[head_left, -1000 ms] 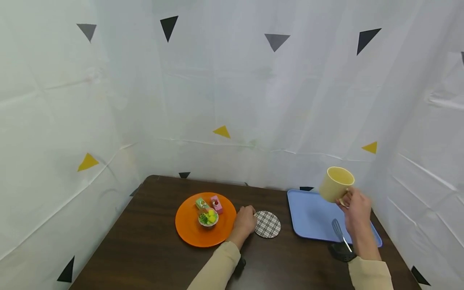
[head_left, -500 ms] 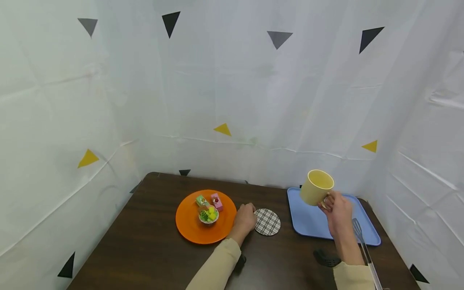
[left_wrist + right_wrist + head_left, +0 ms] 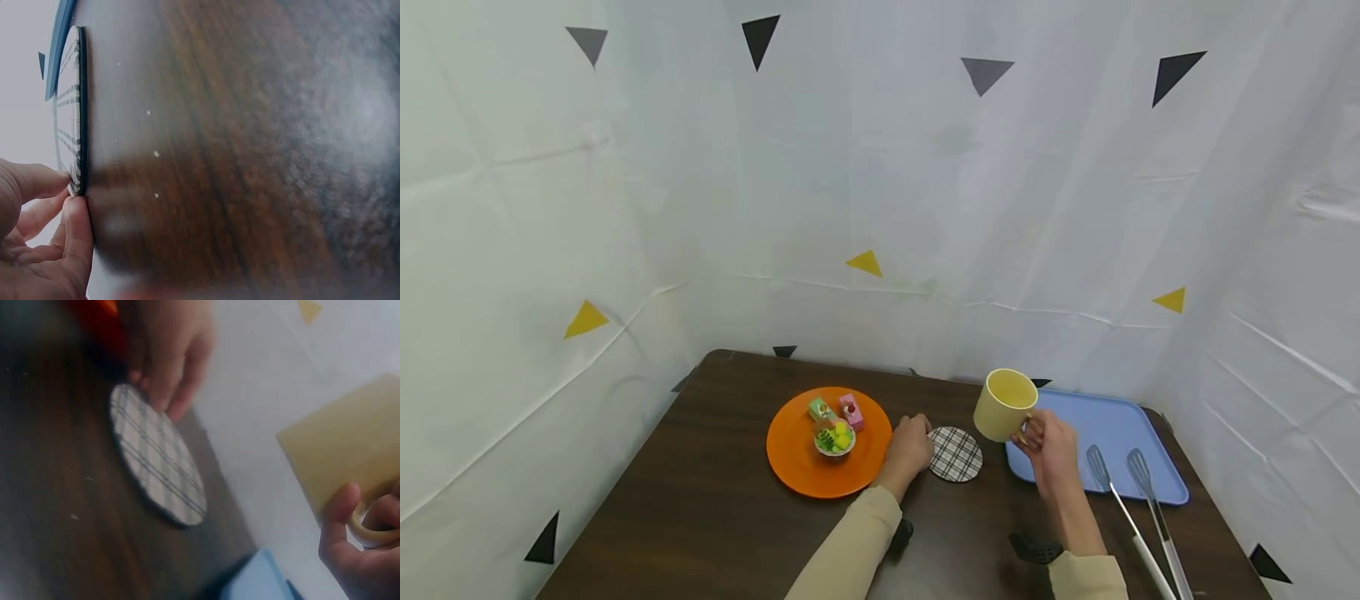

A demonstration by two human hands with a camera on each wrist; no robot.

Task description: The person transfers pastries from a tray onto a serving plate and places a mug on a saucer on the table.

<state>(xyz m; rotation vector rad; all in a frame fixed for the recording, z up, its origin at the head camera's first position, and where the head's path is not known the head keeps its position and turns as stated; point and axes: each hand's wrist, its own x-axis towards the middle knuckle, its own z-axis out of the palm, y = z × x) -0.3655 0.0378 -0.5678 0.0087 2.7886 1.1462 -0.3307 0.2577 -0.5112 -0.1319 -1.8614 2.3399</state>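
Observation:
My right hand (image 3: 1051,450) grips a pale yellow mug (image 3: 1002,408) by its handle, held in the air over the left end of the blue tray. In the right wrist view the mug (image 3: 350,440) shows its side, with fingers curled through the handle ring. A round plaid coaster (image 3: 956,455) lies on the dark table to the right of the orange plate. My left hand (image 3: 912,450) pinches the coaster's left edge; in the left wrist view, thumb and fingers meet at the rim of the coaster (image 3: 76,112).
An orange plate (image 3: 790,467) on the left bears a small bowl of toy food (image 3: 835,437) and two toy cakes. Across the blue tray's (image 3: 1120,408) front edge lie two metal whisk-like utensils, one of them a whisk (image 3: 1099,467). White curtains hang behind and beside the table.
My right hand has carried the mug leftward from over the tray's right part toward the coaster. The utensils behind my right arm have come into view. My left hand stays at the coaster.

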